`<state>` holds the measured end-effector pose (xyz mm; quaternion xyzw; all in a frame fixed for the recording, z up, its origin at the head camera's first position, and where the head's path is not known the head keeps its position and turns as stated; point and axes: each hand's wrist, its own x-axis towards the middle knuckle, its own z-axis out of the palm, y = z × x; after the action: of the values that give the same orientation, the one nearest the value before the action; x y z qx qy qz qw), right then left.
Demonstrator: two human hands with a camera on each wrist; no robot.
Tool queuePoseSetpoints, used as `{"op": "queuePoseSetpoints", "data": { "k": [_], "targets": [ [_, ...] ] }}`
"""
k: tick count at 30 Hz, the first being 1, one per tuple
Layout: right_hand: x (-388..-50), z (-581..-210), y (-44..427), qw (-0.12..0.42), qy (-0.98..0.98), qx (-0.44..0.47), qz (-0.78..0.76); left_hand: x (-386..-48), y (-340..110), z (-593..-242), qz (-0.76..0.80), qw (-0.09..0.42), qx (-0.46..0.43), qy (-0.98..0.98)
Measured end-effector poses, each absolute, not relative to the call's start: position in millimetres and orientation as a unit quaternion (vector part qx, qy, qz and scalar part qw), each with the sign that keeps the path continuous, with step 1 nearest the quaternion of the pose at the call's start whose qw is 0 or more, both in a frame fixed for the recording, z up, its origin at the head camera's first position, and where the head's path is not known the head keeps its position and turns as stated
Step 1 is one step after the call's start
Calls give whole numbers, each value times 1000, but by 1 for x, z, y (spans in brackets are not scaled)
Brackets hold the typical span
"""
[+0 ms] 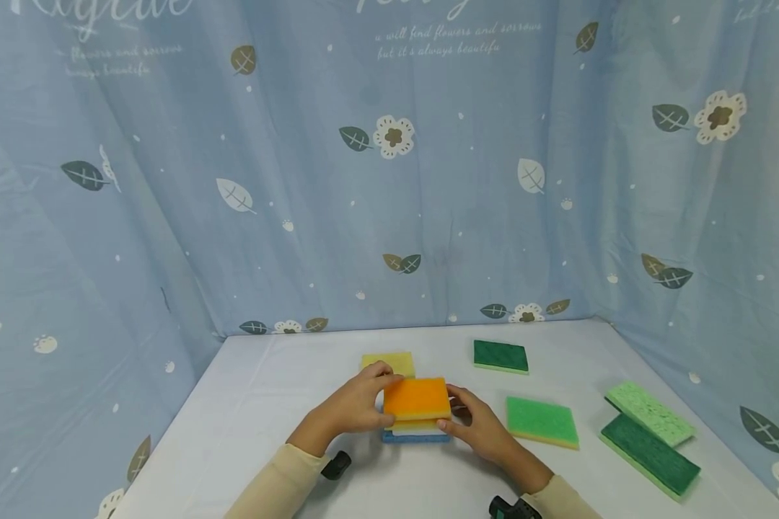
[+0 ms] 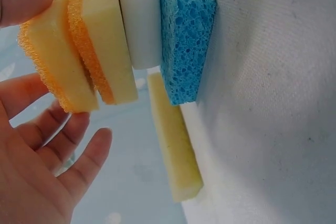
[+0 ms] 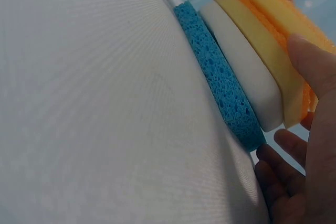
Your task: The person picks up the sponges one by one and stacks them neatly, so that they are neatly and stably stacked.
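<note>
Four layers make a stack: a blue sponge (image 2: 189, 40) on the tabletop, a white sponge (image 2: 140, 22), an orange-and-yellow sponge (image 3: 251, 32), and another orange-and-yellow sponge (image 1: 417, 398) on top, its orange face up. My left hand (image 1: 355, 405) grips the top sponge at its left end, thumb on the near edge, index finger on the far side; its other fingers spread loosely. At the right end, my right hand (image 1: 482, 430) has its thumb against the near edge of the orange-and-yellow layers and its index finger round the far corner. The thumb partly hides where the layers meet.
A yellow sponge (image 1: 387, 362) lies behind the stack. To the right are a dark green sponge (image 1: 500, 355), a light green sponge (image 1: 542, 420), and a speckled green sponge (image 1: 649, 411) leaning on another dark green one (image 1: 649, 454). A blue curtain (image 1: 311, 180) surrounds the white table (image 1: 234, 404).
</note>
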<state>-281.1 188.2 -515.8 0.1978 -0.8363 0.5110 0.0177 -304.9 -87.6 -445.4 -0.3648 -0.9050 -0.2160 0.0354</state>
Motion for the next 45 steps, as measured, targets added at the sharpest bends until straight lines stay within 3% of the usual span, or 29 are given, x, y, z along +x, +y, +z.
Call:
{"op": "queuePoseSetpoints", "data": {
  "k": [8, 17, 25, 45],
  "targets": [
    [-267, -489, 183, 6, -832, 206, 515, -304, -88, -446, -209, 35, -363, -907],
    [-283, -519, 191, 13, -839, 196, 507, -305, -87, -446, -204, 12, -359, -911],
    [-287, -520, 194, 17, -837, 204, 508, -308, -88, -447, -225, -21, -347, -910],
    [-284, -523, 192, 13, -837, 207, 507, -311, -100, -453, -262, -47, -330, -906]
  ]
}}
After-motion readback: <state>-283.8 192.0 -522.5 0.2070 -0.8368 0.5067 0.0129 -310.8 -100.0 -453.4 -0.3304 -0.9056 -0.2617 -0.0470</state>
